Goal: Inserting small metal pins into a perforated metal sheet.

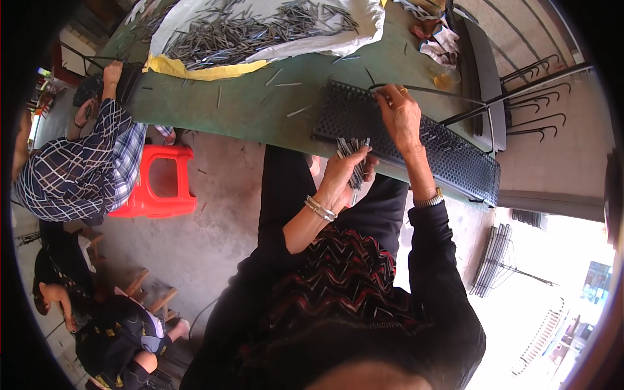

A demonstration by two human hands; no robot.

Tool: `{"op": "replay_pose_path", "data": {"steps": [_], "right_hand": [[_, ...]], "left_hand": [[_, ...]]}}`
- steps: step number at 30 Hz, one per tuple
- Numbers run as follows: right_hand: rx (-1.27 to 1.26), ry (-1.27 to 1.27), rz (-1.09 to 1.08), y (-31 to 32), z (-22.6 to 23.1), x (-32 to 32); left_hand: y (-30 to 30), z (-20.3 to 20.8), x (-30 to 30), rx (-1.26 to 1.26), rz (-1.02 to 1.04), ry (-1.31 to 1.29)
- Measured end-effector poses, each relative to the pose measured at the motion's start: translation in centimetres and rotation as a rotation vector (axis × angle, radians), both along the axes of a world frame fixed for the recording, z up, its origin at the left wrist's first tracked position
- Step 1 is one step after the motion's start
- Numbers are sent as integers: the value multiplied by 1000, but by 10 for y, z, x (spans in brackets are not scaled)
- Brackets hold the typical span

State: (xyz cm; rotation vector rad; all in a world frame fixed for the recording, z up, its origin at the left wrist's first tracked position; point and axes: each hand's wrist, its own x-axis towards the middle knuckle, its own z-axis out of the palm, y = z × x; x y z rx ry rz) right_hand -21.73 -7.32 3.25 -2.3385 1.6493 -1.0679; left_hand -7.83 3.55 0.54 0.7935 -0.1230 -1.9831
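Across the upper part of the view extends a green table (240, 107); its near edge slopes down to the right, just ahead of the person's legs. On it, a white sack (370, 32) with a yellow border lies spread open, holding a heap of short dark metal rods (253, 36) pointing in mixed directions. A black perforated rack (351, 107) rests along the near edge, long axis running from upper left to lower right. Holes at its left end are visible; contents farther right are too small to confirm. Open tabletop separates sack and rack, with a few loose rods (299, 112). The right hand (400, 120) is above the rack, fingertips drawn together; whether they pinch a rod cannot be told. The left hand (335, 179) grasps a rod bundle (356, 162) beside the near edge, ends fanned, long axes roughly away from the body.
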Motion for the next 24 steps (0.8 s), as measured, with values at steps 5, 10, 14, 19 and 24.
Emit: {"op": "replay_pose_path", "data": {"steps": [5,10,14,19,24], "right_hand": [[75,4,-90,-9,-1,-4],[29,158,-43,-8,-15,3],[-61,162,-153,-4,-15,3],[-58,213,-208,5,-8,4],[57,177,-226,15,0,0]], "left_hand": [[0,2,0,17,9,-7],[3,3,0,-15,1,-51],[4,6,3,11,8,-60],[1,3,4,-23,13,-75],[0,0,-1,-31,7,-49]]}}
